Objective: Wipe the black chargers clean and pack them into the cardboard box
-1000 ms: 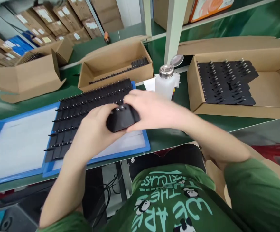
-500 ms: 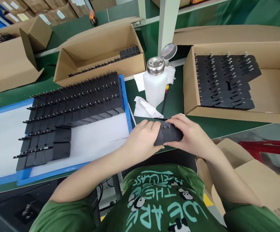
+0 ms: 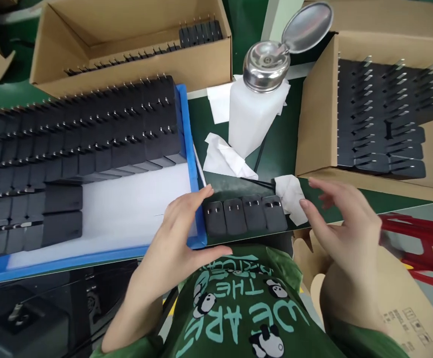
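Several black plug adapters point(image 3: 244, 217) stand in a short row at the bench's front edge, their metal prongs pointing up. My left hand point(image 3: 186, 223) is open just left of the row, thumb and fingers spread, holding nothing. To the right of the row, my right hand point(image 3: 345, 219) is also open and empty, its fingers apart beside a crumpled white wipe point(image 3: 291, 198). Many more black adapters point(image 3: 89, 134) stand in rows on the blue-edged white tray point(image 3: 134, 209) at the left.
A white pump bottle point(image 3: 250, 117) with its metal lid raised stands behind the row, near another crumpled wipe point(image 3: 226, 156). One cardboard box point(image 3: 134, 74) at the back and another point(image 3: 317, 109) at the right hold more adapters. A red plastic object point(image 3: 421, 243) is at the lower right.
Both hands have let go of the adapters and moved apart. The adapters now stand in a row on the bench. The view has shifted closer to the bench.
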`<state>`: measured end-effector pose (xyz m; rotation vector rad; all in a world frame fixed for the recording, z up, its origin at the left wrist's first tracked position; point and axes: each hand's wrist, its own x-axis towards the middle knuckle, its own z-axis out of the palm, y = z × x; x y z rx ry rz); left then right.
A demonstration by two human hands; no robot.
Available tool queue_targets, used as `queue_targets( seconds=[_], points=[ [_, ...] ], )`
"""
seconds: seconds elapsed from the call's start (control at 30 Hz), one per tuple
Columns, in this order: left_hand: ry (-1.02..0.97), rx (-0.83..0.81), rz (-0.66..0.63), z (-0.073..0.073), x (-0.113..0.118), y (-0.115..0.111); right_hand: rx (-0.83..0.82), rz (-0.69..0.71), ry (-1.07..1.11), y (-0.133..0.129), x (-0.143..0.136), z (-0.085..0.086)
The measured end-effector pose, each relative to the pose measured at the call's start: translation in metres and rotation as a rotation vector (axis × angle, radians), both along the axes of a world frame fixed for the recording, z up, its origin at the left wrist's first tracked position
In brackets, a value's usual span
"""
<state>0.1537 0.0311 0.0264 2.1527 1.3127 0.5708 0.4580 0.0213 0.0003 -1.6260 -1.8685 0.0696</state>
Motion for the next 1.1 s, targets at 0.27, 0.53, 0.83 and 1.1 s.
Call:
queue_targets(
  seconds=[0.27,0.53,0.83,1.1],
  points=[
    [-0.051,0.052,0.034,-0.015,0.013,0.0,0.04,0.028,-0.141,0.009,-0.028,-0.037],
    [-0.093,0.107,0.077,-0.021,0.002,0.0,0.146,-0.196,0.226,0.009,-0.021,-0.031],
    [-0.068,0.062,0.046,-0.024,-0.001,0.003,0.235,-0.484,0.778,0.005,-0.034,-0.007],
    [-0.071,0.02,0.025,-0.023,-0.005,0.002,-0.381,-0.048,1.209,0.004,-0.03,0.009]
  ],
)
